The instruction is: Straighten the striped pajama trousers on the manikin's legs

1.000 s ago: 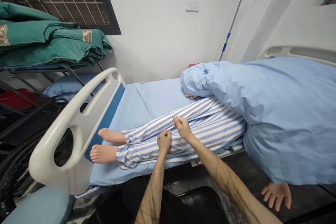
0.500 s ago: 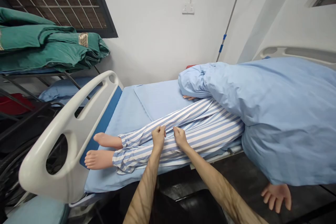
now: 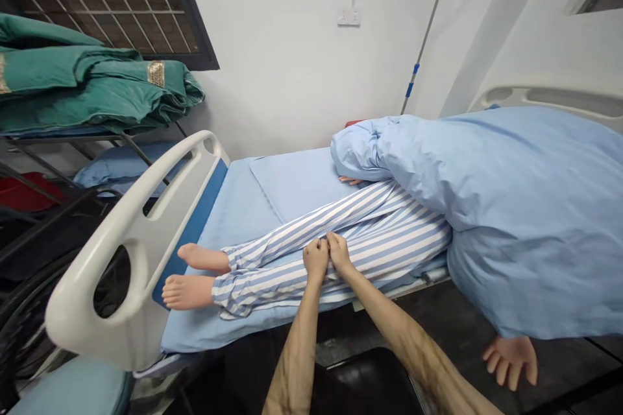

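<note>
Both of my hands are closed and side by side over the near leg of the striped trousers [image 3: 409, 233], around the knee. My left hand [image 3: 316, 258] is curled into a fist. Touching or nearly touching it, my right hand [image 3: 339, 253] is closed too; whether anything is between the fingers cannot be made out. The trousers are on a manikin lying on the bed, its bare feet [image 3: 189, 292] near the footboard. A blue quilt [image 3: 525, 207] covers its upper body, and a manikin hand [image 3: 512, 360] hangs out below the quilt.
A cream footboard [image 3: 73, 311] stands at the left end of the blue-sheeted bed [image 3: 287, 181]. Green folded covers [image 3: 97, 87] lie on a rack at the upper left, with a wheelchair wheel below. An IV pole [image 3: 426, 39] rises behind the bed. A black seat [image 3: 374, 373] is at the near side.
My left hand has moved right, up to my right hand, which has shifted only slightly. The gap between the two fists has closed. The bedding looks the same.
</note>
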